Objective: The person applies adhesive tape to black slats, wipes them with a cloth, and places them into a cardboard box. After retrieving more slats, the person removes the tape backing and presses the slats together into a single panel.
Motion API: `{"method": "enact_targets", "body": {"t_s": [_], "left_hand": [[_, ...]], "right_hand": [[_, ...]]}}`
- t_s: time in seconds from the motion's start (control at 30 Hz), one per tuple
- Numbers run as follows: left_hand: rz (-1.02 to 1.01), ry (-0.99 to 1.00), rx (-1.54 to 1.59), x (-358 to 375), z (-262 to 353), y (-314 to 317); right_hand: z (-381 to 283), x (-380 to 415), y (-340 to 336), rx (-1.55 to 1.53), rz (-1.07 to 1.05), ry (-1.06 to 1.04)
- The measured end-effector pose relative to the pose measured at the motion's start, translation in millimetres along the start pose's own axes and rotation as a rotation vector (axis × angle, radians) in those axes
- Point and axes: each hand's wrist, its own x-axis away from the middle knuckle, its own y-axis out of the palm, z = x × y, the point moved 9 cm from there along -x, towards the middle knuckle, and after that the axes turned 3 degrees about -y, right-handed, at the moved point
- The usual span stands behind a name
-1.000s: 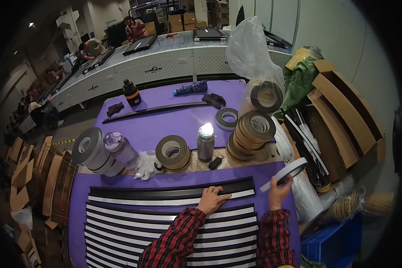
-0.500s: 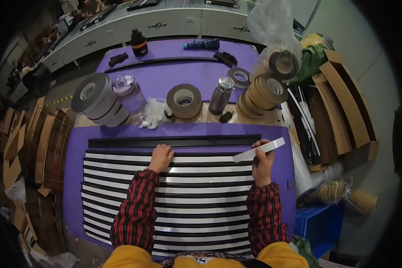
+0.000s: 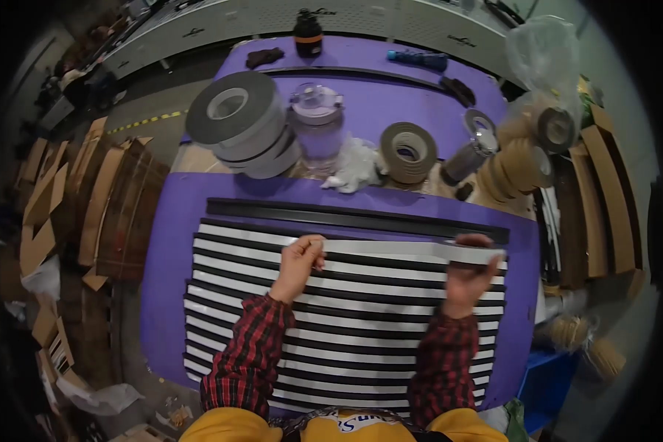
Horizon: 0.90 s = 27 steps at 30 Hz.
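Observation:
On the purple work surface lies a stack of long black profiles with white strips (image 3: 376, 335) along them, spread in parallel rows. My left hand (image 3: 300, 265) is closed in a pinch at the near end of a white strip (image 3: 383, 248) that stretches right from its fingertips along the top rows. My right hand (image 3: 470, 283), blurred by motion, is closed around a bent length of white strip at the right side of the rows. Whether both hands hold one continuous strip is hard to make out. Just beyond them lies a separate black profile (image 3: 353, 219).
Behind the rows stand large grey tape rolls (image 3: 254, 121), a clear lidded bottle (image 3: 318, 125), crumpled white plastic (image 3: 353, 166), a brown tape roll (image 3: 408, 152), a metal flask (image 3: 468, 158) and stacked tan rolls (image 3: 519, 169). Cardboard boxes (image 3: 114, 199) flank the left side.
The camera view has turned left. My left hand, earlier resting on the rows, now pinches the white strip. My right hand has tilted its strip from slanting to nearly level.

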Motion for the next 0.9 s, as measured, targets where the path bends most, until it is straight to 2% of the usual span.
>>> {"method": "enact_targets", "body": {"t_s": [0.07, 0.13, 0.2, 0.23, 0.27, 0.3, 0.33, 0.37, 0.43, 0.5, 0.57, 0.6, 0.67, 0.73, 0.77, 0.8, 0.83, 0.87, 0.9], "left_hand": [[0.180, 0.016, -0.175, -19, 21, -115], [0.353, 0.020, -0.374, -31, 50, -209], [0.437, 0.025, -0.536, -49, 68, -267], [0.462, 0.036, -0.595, -60, 71, -286], [0.474, 0.131, -0.625, -75, 68, -308], [0.473, 0.123, -0.632, -80, 70, -308], [0.468, 0.099, -0.623, -85, 70, -309], [0.464, 0.075, -0.613, -87, 70, -309], [0.450, 0.046, -0.604, -93, 66, -306], [0.432, 0.013, -0.589, -96, 59, -301], [0.501, 0.015, -0.588, -94, 60, -302], [0.489, 0.011, -0.588, -94, 59, -300], [0.570, 0.025, -0.702, -90, 62, -308], [0.526, 0.095, -0.779, -93, 62, -317], [0.521, 0.116, -0.818, -96, 60, -321], [0.509, 0.125, -0.843, -99, 56, -324], [0.513, 0.116, -0.785, -100, 52, -330], [0.510, 0.137, -0.779, -109, 42, -353], [0.487, 0.156, -0.741, -105, 48, -341]], "right_hand": [[-53, -14, -20, 0.118, -0.009, -0.082], [-85, -34, -81, 0.304, 0.021, -0.181], [-86, -45, -133, 0.486, 0.292, -0.161], [-79, -55, -120, 0.996, 0.138, -0.186], [-69, -58, -116, 1.335, 0.106, -0.217], [-57, -61, -110, 1.673, 0.065, -0.246], [-54, -64, -117, 1.861, 0.144, -0.220], [-54, -68, -124, 1.860, 0.150, -0.211], [-48, -77, -128, 2.186, 0.080, -0.165], [-46, -81, -132, 2.233, 0.022, -0.153], [-42, -81, -129, 2.525, -0.078, -0.293], [-42, -83, -134, 2.534, -0.068, -0.287], [-45, -84, -135, 2.561, -0.009, -0.418], [-39, -86, -130, 2.461, -0.005, -0.245], [-40, -84, -131, 2.569, 0.114, -0.200], [-40, -79, -128, 2.634, 0.062, -0.405], [-40, -77, -127, 2.639, 0.090, -0.393], [-37, -79, -126, 2.644, 0.046, -0.287], [-33, -76, -119, 2.652, -0.053, -0.438]]}}
